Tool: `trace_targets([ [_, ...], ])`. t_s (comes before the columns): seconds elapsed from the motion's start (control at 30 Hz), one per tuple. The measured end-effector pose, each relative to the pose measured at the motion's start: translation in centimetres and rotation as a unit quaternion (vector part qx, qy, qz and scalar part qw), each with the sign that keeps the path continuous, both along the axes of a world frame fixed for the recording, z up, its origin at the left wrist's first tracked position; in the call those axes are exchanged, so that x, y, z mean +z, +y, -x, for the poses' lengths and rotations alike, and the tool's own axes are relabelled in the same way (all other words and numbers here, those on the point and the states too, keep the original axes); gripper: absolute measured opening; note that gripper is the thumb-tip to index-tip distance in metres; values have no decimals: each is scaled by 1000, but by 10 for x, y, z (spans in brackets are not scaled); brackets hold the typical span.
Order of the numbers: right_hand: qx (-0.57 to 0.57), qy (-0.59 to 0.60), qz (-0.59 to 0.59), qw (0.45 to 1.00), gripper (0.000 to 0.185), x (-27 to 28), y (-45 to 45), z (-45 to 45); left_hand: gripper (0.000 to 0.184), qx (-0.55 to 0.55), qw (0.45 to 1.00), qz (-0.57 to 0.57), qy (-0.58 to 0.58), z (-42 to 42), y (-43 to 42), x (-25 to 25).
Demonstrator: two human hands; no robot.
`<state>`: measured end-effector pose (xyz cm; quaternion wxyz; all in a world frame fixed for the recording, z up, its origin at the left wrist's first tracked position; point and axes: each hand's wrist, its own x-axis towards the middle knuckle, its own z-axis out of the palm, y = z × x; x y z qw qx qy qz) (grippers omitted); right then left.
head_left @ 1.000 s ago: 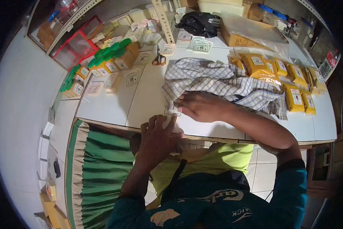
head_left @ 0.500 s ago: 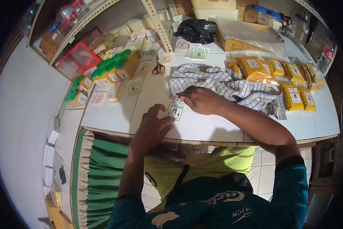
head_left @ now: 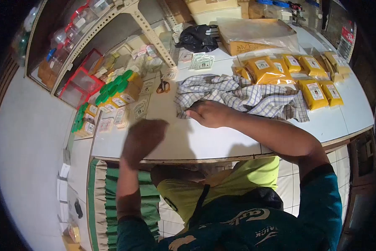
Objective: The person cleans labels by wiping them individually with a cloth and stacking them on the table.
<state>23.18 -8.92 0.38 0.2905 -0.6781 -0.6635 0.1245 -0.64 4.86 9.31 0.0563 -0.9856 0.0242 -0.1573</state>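
Note:
My left hand (head_left: 145, 137) is smeared by motion over the left part of the white table, below a stack of printed labels (head_left: 140, 109); its fingers cannot be made out. My right hand (head_left: 209, 113) is closed at the lower left edge of a crumpled checked cloth (head_left: 238, 92); what its fingers hold, if anything, is hidden. Orange-handled scissors (head_left: 163, 87) lie left of the cloth. Further back, several green-and-white labels (head_left: 203, 62) are spread out.
Yellow packets (head_left: 313, 94) lie at the right. Green-lidded jars (head_left: 114, 94) and a red-framed box (head_left: 81, 81) stand at the left. A metal shelf post (head_left: 154, 37) rises behind. At the back are a black bag (head_left: 197, 38) and a cardboard box (head_left: 254, 47).
My left hand has moved left, away from my right hand. The label seen between my hands half a second ago is no longer visible there. The camera view has shifted.

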Motion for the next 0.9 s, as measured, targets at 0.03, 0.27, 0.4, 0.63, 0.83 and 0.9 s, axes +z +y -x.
trace_targets([
  [0.03,2,0,41,999,50,4,-2,2,27,23,995,-29,-87,1,-1,22],
  [0.27,26,-77,-61,995,48,-12,0,2,15,-128,837,-52,-530,-105,17,113],
  [0.4,24,-67,-68,995,49,-10,-2,3,31,58,934,-245,-255,-212,51,43],
  [0.63,12,-74,-82,994,48,-23,3,-7,33,-132,973,187,-20,-249,128,-79],
  [0.83,45,-43,-180,982,45,-31,8,-5,39,54,995,78,-14,-116,151,-28],
  [0.9,32,-75,-65,995,45,-28,7,-6,35,146,985,84,21,-63,138,-19],
])
